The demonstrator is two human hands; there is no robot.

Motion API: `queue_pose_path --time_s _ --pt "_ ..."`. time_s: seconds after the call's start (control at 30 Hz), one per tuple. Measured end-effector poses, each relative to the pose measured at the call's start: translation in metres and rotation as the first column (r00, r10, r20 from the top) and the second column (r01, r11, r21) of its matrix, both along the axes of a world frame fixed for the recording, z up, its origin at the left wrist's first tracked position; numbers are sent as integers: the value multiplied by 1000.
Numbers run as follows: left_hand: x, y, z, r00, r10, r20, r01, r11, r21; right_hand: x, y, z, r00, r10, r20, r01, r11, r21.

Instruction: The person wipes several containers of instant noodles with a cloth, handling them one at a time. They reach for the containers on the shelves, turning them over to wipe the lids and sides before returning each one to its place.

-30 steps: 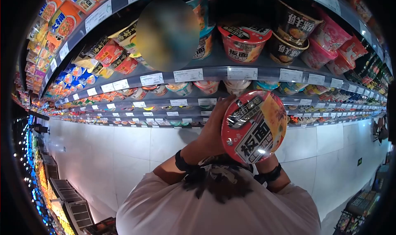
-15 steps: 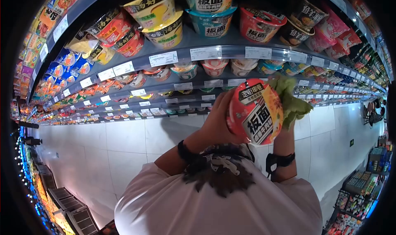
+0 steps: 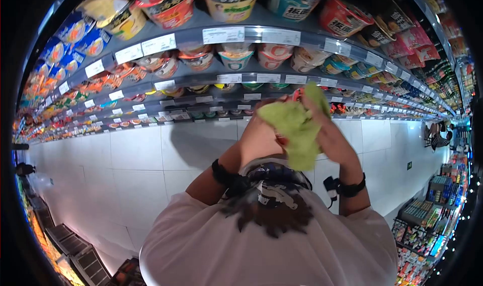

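Note:
A red noodle bowl (image 3: 298, 94) is held in front of my chest, mostly hidden, with only small red parts showing. My left hand (image 3: 257, 137) grips it from the left side, its fingers largely out of sight. Over the bowl lies a crumpled light green cloth (image 3: 293, 126), hanging down in front. My right hand (image 3: 328, 131), slightly blurred, is closed on the cloth at the right side of the bowl.
Long shelves (image 3: 191, 37) carry rows of instant noodle bowls and price tags across the top. Tiled floor (image 3: 136, 158) lies below them. Display racks (image 3: 420, 213) stand at the lower right, and dark crates (image 3: 75, 241) at the lower left. A person (image 3: 438, 139) is far right.
The cloth has come from behind the bowl to its front and now covers most of it. Both hands and the bowl are slightly further left. The shelves have shifted up in view.

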State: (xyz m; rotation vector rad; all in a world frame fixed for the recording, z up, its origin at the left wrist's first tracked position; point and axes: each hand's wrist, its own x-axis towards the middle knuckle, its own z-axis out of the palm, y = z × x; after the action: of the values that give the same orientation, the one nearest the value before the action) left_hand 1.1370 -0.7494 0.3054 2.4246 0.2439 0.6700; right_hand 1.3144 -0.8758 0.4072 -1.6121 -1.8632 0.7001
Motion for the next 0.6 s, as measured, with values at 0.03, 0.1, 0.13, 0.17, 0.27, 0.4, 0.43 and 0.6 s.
queue_pose_path --time_s 0.03,0.1,0.13,0.17,0.27,0.4,0.43,0.6 --pt "-7 -6 6 1000 6 0 -6 1000 -7 8 -1 -8 985 -128 -116 119 989 -83" --pt "-16 -24 22 994 76 -77 -105 837 -537 21 -2 -27 916 -281 -285 253 958 -132" --pt "-14 -26 22 999 47 -5 -42 821 -569 20 0 -24 921 -274 -276 249 961 -124" --pt "-14 -25 24 999 30 39 -1 806 -592 18 0 -22 900 -289 -327 258 957 -134" --pt "-8 -20 25 978 -110 179 206 673 -710 21 -8 -17 849 -308 -429 275 951 -139" --pt "3 -21 14 861 -411 299 411 216 -886 26 -30 -15 562 -386 -732 99 910 -403" --pt "2 -22 9 857 -424 291 368 111 -923 22 -33 -11 728 -348 -591 138 918 -371" --pt "12 -43 -2 799 -481 360 395 -29 -918 3 -31 23 947 -109 -302 34 969 -245"
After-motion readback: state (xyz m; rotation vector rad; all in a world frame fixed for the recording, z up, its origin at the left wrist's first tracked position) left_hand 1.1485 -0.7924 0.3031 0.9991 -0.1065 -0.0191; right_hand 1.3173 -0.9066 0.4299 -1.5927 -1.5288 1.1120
